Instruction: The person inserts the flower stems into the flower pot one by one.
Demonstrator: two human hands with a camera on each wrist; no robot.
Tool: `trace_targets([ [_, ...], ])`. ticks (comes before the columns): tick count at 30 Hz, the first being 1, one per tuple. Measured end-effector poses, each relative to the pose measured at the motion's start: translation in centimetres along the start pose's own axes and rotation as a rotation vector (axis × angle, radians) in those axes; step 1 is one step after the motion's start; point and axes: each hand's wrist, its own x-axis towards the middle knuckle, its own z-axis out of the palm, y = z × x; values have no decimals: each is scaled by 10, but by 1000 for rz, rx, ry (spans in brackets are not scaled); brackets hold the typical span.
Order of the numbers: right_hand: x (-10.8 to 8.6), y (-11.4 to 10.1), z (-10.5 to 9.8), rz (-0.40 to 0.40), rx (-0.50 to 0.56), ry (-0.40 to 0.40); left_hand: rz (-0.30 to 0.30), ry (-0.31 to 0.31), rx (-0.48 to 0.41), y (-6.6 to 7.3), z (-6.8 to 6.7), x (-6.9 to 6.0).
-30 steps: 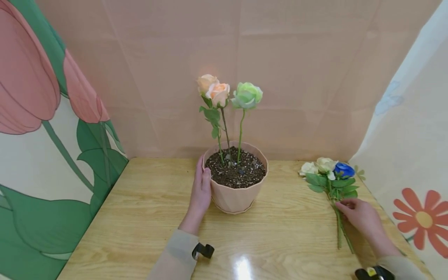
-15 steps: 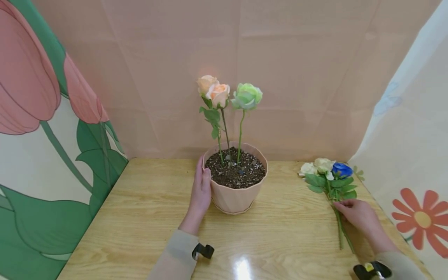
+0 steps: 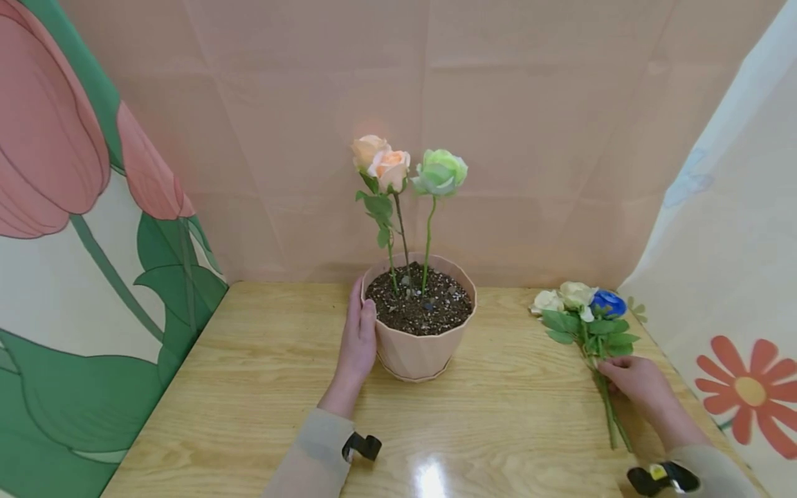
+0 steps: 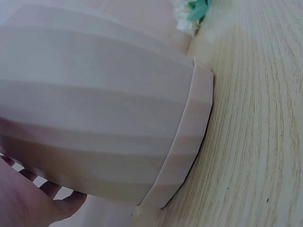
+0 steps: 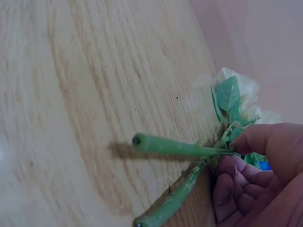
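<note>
My left hand (image 3: 358,340) rests with its fingers along the left side of the pink pot (image 3: 418,349), which holds dark soil, two peach roses (image 3: 390,169) and a green rose (image 3: 440,173). In the left wrist view the hand (image 4: 28,201) lies against the wall of the pot (image 4: 104,99). At the right, my right hand (image 3: 641,387) pinches a green stem in a small bunch with white roses (image 3: 575,294) and a blue rose (image 3: 607,303). The right wrist view shows thumb and forefinger of the hand (image 5: 265,175) on a stem (image 5: 175,147), its cut end off the table.
The wooden table (image 3: 249,387) carries the pot and the bunch. A pink cloth backdrop (image 3: 299,138) stands behind it. Printed panels flank the table, with tulips (image 3: 43,131) on the left and a red flower (image 3: 750,391) on the right.
The right hand has moved slightly, and the stem ends of the bunch have shifted a little to the right. The left hand and the pot have stayed in place.
</note>
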Motion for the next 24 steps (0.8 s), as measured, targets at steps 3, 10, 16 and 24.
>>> trace_targets([
  [3,-2,0,0,25,42,5,-2,-3,-1,0,0,1],
  [10,-9,-4,-2,-7,43,69,2,-3,-1,0,1,1],
  [16,-15,-13,-7,-53,86,167,4,0,-3,1,0,1],
  [24,-21,-31,-12,-111,79,270,3,1,9,0,0,1],
])
